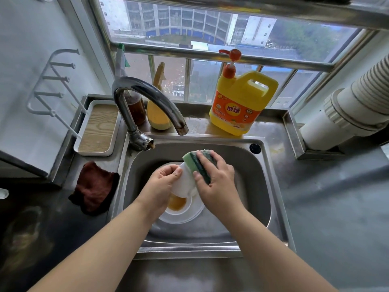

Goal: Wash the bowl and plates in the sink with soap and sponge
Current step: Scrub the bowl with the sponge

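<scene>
The yellow soap jug (242,104) with the orange pump stands on the far ledge of the sink (261,186); its orange label shows two large red Chinese characters, and the smaller print is too blurred to read. Your left hand (162,184) pinches the rim of a white bowl (185,182), tilted above the basin, with fingers curled around its edge. Your right hand (216,178) clamps the green sponge (195,163) against the bowl's far right side, fingers wrapped over it. Beneath lies a stack of white plates (183,216), the top one holding brown sauce residue. The sink is stainless steel, with a curved tap (147,102) at far left. A dark red cloth (94,190) lies on the left counter, near a wood-lined tray (99,127). Past the barred window (210,39) stand grey buildings.
</scene>
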